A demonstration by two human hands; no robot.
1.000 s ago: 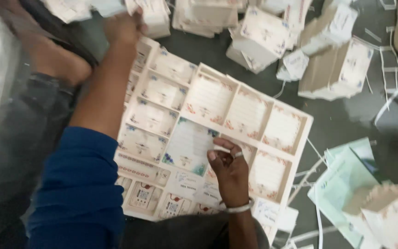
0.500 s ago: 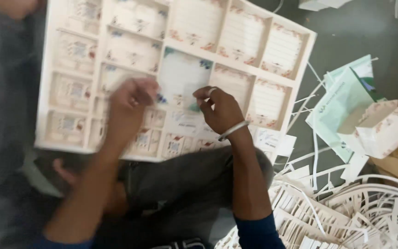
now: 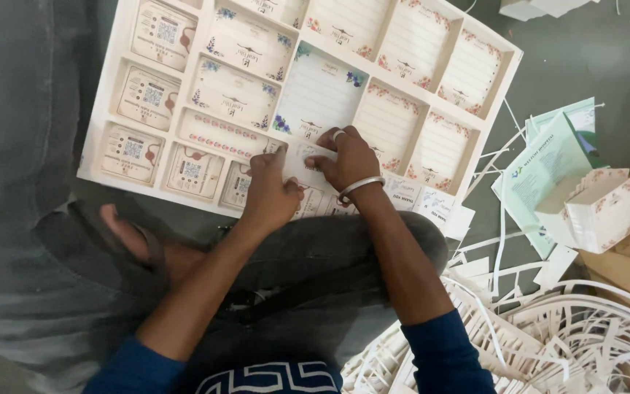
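- Cream die-cut card sheet [image 3: 184, 131], printed with floral notepad panels and small tags, lies flat on the grey floor [image 3: 585, 58] across the person's crossed legs; small tags sit at its left, lined panels to the right.
- Left hand [image 3: 267, 197] presses fingertips flat on the sheet's lower edge, grip closed on nothing.
- Small punched-out card piece [image 3: 304, 159] sits between both hands; judging by this, steady the sheet and peel slowly to avoid tearing.
- Right hand [image 3: 348, 160], with ring and silver bangle, pinches that piece.
- White paper offcut strips [image 3: 548, 328] and a small folded floral box [image 3: 599, 211] lie right.
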